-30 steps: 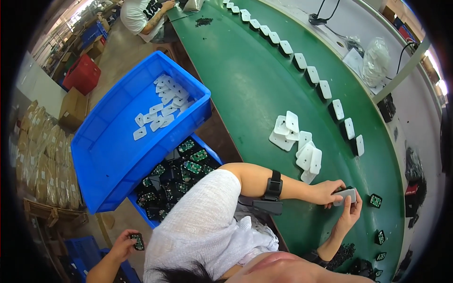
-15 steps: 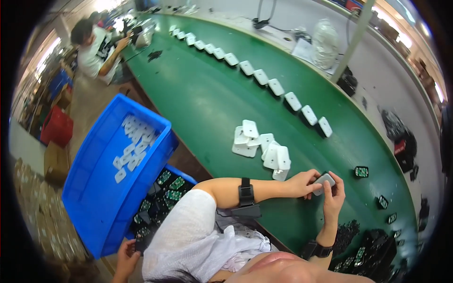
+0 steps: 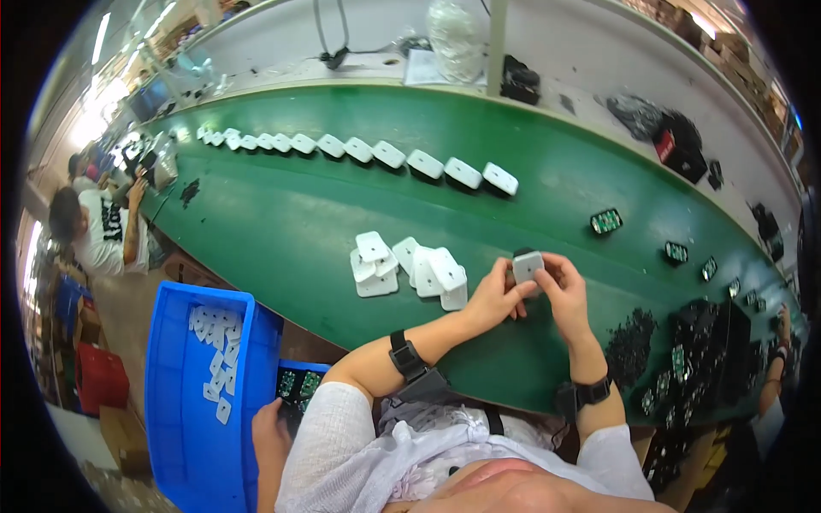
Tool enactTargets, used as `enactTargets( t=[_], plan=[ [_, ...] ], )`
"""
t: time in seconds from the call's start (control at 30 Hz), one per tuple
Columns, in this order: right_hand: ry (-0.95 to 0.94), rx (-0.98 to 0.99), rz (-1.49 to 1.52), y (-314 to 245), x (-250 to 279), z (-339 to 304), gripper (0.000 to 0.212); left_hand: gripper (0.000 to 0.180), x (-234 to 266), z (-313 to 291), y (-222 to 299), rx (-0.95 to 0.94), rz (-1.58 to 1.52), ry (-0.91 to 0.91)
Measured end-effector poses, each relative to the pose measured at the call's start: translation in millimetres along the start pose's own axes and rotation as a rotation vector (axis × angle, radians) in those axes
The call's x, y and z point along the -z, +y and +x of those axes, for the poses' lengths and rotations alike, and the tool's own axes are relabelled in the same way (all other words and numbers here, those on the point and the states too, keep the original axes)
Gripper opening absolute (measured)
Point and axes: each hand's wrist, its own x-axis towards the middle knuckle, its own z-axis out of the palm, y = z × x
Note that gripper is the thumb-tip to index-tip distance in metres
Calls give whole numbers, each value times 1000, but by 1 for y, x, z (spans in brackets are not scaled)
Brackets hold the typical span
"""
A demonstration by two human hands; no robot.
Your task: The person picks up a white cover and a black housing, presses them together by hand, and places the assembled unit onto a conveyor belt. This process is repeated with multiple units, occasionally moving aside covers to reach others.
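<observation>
Casing, pale — edges partly behind fingers, underside hidden

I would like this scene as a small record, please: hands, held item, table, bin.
Hands: left hand and right hand, both holding a pale-faced case
Held item: pale face toward camera, black edge showing
Table: green table with a row of white-topped cases, white covers loosely piled, circuit boards at right
Bin: blue bin, white pieces inside

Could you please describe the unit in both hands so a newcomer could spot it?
Find the long green table, then the wearer's left hand and right hand over it. They grip a pale-faced, dark-edged unit, unlike the untouched row of similar units beyond.
</observation>
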Motion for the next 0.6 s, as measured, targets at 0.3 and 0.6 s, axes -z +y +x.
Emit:
enactTargets(
  t=[0.3,0.6],
  plan=[
    [128,108,-387,-2,36,99,25,38,-2,-1,-1,-14,218,-156],
    [40,-74,-554,49,41,197,22,35,-5,-4,1,-29,304,-183]
  ],
)
